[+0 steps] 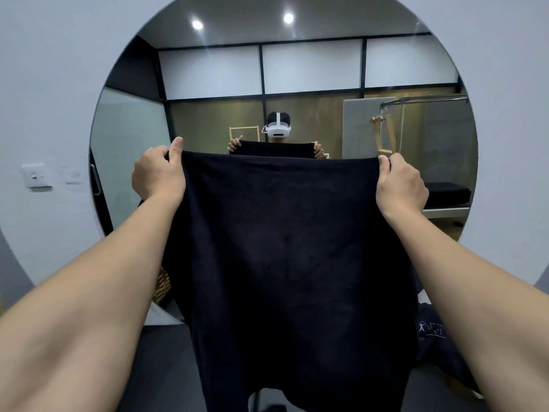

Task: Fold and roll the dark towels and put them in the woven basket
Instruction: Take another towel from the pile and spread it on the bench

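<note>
Two hands held one dark towel (285,263) up in the air in front of me. My left hand (159,173) pinched the top left corner, with the thumb sticking up behind the edge and the fingers curled over the cloth. My right hand (401,185) pinched the top right corner in the same way, fingers curled round the edge. The top edge ran nearly straight from one hand to the other, pulled flat between them. The rest of the towel hung down below my hands like a curtain, wide at the top and a bit narrower near the bottom.

Behind the towel was a big round mirror (208,99) on a pale wall (44,84). In the mirror I could see both hands and the towel again, small and far off. A little bit of the woven basket (162,288) peeked out at the towel's left side, low down, just past my left arm. More dark cloth (436,346) lay low on the right, under my right arm. A light switch (37,176) sat on the wall to the left.
</note>
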Available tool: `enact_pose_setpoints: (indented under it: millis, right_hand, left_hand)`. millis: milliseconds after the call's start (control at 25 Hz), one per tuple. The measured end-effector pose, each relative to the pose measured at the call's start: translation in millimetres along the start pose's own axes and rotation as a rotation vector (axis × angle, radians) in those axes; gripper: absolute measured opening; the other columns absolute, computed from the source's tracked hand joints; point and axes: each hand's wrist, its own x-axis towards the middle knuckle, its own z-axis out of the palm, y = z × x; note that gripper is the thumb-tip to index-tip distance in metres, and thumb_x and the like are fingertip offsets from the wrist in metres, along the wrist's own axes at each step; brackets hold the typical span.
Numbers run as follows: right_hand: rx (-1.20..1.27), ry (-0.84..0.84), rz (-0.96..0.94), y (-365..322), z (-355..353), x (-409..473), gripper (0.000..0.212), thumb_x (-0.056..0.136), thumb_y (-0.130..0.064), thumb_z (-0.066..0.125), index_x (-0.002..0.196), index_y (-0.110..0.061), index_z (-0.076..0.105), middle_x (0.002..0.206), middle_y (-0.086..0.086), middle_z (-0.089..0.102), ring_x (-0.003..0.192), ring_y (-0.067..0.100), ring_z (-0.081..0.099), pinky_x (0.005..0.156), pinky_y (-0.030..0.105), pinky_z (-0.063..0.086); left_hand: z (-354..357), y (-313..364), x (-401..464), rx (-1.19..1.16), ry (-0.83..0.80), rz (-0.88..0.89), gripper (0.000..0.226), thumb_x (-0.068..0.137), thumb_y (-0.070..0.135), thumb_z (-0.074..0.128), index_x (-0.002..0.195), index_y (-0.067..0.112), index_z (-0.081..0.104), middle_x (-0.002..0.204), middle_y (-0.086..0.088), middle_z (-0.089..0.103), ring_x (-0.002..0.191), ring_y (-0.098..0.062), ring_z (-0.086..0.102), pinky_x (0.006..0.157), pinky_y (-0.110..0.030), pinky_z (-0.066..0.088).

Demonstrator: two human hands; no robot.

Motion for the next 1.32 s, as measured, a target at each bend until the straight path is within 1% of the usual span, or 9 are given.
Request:
enact_pose_setpoints:
  millis: [120, 240, 320, 520, 680, 840, 1120, 1200, 1320]
  right_hand:
    - [-0.019, 0.049, -0.069, -3.8, -6.1, 9.3, 0.044, 0.109, -0.046, 0.029, 0.101, -0.011, 0.055, 0.101, 0.013, 0.061, 0.082, 0.036, 0.055, 0.064, 0.039, 0.036]
    - [-0.108, 0.083, -0.177, -0.9, -14.4, 19.5, 0.041, 0.109, -0.047, 0.025, 0.091, -0.016, 0.046, 0.086, 0.015, 0.060, 0.066, 0.032, 0.045, 0.057, 0.035, 0.029]
    - [-0.184, 0.075, -0.210, 2.0, -17.6, 23.8, 0.045, 0.109, -0.047, 0.025, 0.093, -0.013, 0.049, 0.079, 0.020, 0.061, 0.061, 0.030, 0.040, 0.054, 0.032, 0.021]
    - [-0.218, 0.045, -0.227, 9.5, -14.3, 26.6, 0.052, 0.108, -0.049, 0.025, 0.100, -0.009, 0.058, 0.095, 0.016, 0.061, 0.065, 0.029, 0.041, 0.060, 0.036, 0.029]
    - [-0.311, -0.006, -0.214, 13.4, -9.7, 25.2, 0.056, 0.108, -0.051, 0.018, 0.100, -0.010, 0.056, 0.091, 0.018, 0.065, 0.067, 0.035, 0.051, 0.059, 0.036, 0.028]
    - [-0.411, -0.061, -0.318, 17.5, -5.4, 25.0, 0.060, 0.108, -0.050, 0.015, 0.099, -0.007, 0.056, 0.087, 0.023, 0.068, 0.076, 0.043, 0.065, 0.057, 0.037, 0.029]
    - [-0.440, -0.076, -0.418, 22.7, -7.0, 27.0, 0.058, 0.106, -0.052, 0.011, 0.088, -0.012, 0.048, 0.078, 0.019, 0.067, 0.062, 0.037, 0.059, 0.051, 0.032, 0.023]
    - [-0.413, -0.064, -0.414, 21.4, -8.0, 27.0, 0.055, 0.107, -0.052, 0.014, 0.085, -0.013, 0.046, 0.078, 0.020, 0.067, 0.062, 0.037, 0.058, 0.053, 0.033, 0.026]
    - [-0.361, -0.047, -0.380, 20.6, -9.0, 29.1, 0.064, 0.106, -0.055, 0.017, 0.088, -0.006, 0.055, 0.080, 0.023, 0.067, 0.066, 0.040, 0.059, 0.057, 0.037, 0.033]
  left_hand:
    - [-2.3, 0.0, 6.0, 0.028, 0.013, 0.018, 0.066, 0.099, 0.066, 0.037, 0.062, 0.012, 0.031, 0.060, -0.003, 0.038, 0.063, -0.032, 0.043, 0.051, -0.036, 0.024]
    - [-4.8, -0.9, 13.0, 0.083, 0.041, 0.059, 0.067, 0.099, 0.067, 0.034, 0.067, 0.010, 0.046, 0.072, -0.008, 0.050, 0.067, -0.032, 0.046, 0.056, -0.036, 0.028]
    - [-5.1, 1.2, 13.7, 0.116, 0.050, 0.088, 0.070, 0.100, 0.068, 0.034, 0.072, 0.007, 0.053, 0.079, -0.007, 0.053, 0.070, -0.031, 0.047, 0.058, -0.036, 0.028]
    - [-3.5, 3.2, 12.2, 0.149, 0.048, 0.121, 0.069, 0.100, 0.067, 0.035, 0.071, 0.006, 0.053, 0.083, -0.008, 0.054, 0.072, -0.033, 0.048, 0.061, -0.038, 0.029]
    - [-2.3, 2.1, 14.4, 0.152, 0.056, 0.132, 0.069, 0.100, 0.067, 0.034, 0.072, 0.007, 0.055, 0.082, -0.008, 0.053, 0.072, -0.033, 0.047, 0.062, -0.039, 0.029]
    - [-2.1, 0.3, 17.8, 0.169, 0.063, 0.139, 0.070, 0.099, 0.068, 0.034, 0.072, 0.008, 0.056, 0.081, -0.008, 0.053, 0.070, -0.033, 0.047, 0.062, -0.039, 0.030]
    - [-8.4, -8.6, 22.0, 0.218, 0.065, 0.119, 0.073, 0.097, 0.071, 0.033, 0.069, 0.008, 0.056, 0.071, -0.013, 0.056, 0.066, -0.035, 0.048, 0.063, -0.039, 0.033]
    - [-8.2, -8.7, 20.9, 0.224, 0.064, 0.106, 0.072, 0.097, 0.071, 0.033, 0.070, 0.009, 0.059, 0.072, -0.013, 0.055, 0.067, -0.035, 0.047, 0.064, -0.039, 0.033]
    - [-8.7, -9.1, 21.3, 0.230, 0.062, 0.105, 0.071, 0.097, 0.071, 0.034, 0.073, 0.010, 0.061, 0.077, -0.016, 0.058, 0.070, -0.037, 0.050, 0.065, -0.040, 0.034]
